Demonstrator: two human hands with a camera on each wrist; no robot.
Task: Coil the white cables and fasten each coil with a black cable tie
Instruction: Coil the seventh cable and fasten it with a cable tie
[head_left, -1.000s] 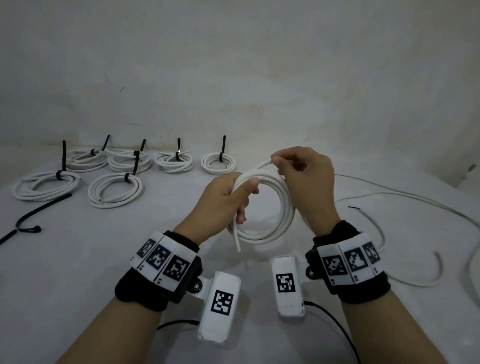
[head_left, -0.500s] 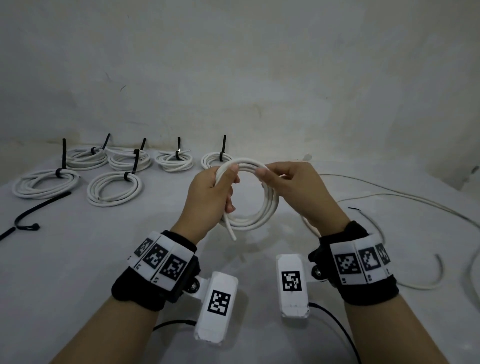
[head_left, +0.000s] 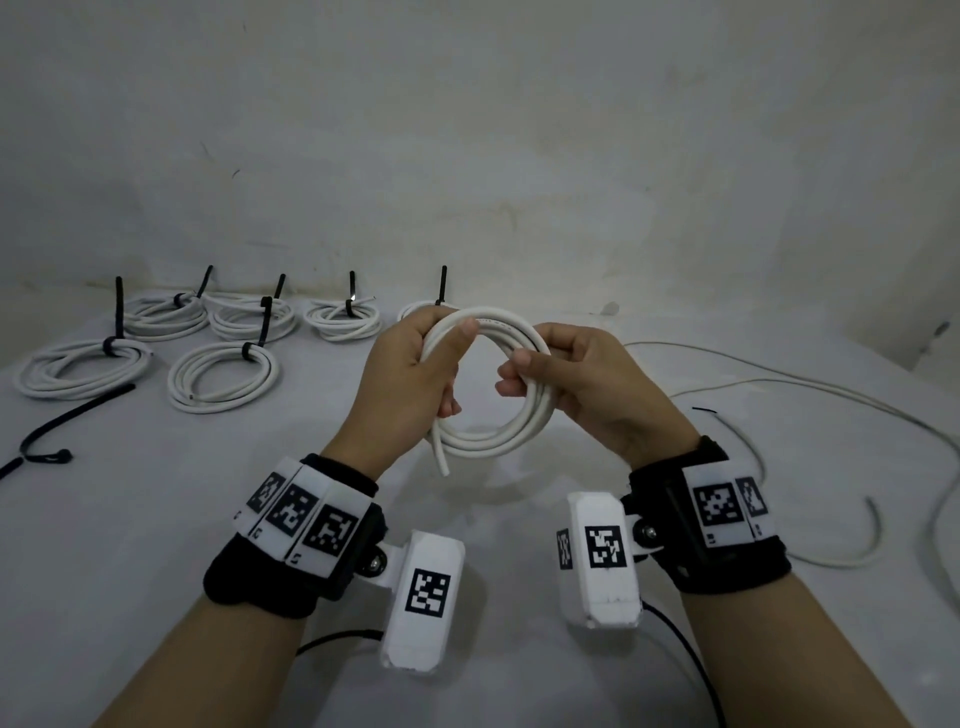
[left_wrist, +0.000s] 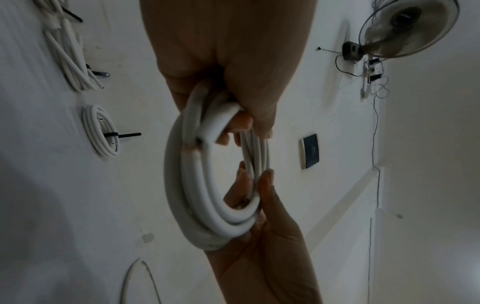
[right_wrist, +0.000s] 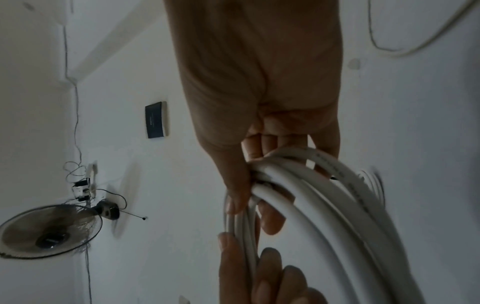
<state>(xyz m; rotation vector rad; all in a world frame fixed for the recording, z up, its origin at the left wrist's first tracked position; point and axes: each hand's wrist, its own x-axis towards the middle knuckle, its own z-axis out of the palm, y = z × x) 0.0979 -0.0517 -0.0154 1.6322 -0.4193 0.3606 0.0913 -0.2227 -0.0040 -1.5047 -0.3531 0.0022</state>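
Note:
A white cable coil (head_left: 498, 441) of several loops hangs in the air above the table, upright, held by both hands. My left hand (head_left: 410, 379) grips its left side, thumb laid over the top strands. My right hand (head_left: 576, 384) grips its right side, fingers curled round the loops. One cut end (head_left: 441, 465) sticks down from the lower left of the coil. The left wrist view shows the coil (left_wrist: 197, 185) pinched between both hands. In the right wrist view the coil (right_wrist: 324, 195) runs through my right hand's curled fingers.
Several tied coils (head_left: 223, 379) with black ties lie at the back left of the white table (head_left: 156, 519). A loose black tie (head_left: 67, 421) lies at the left edge. Loose white cable (head_left: 779, 395) trails over the right side.
The coil and both hands rose and shifted left. My right hand went from pinching the top strand to gripping the coil's right side. The last loose length is drawn into the coil.

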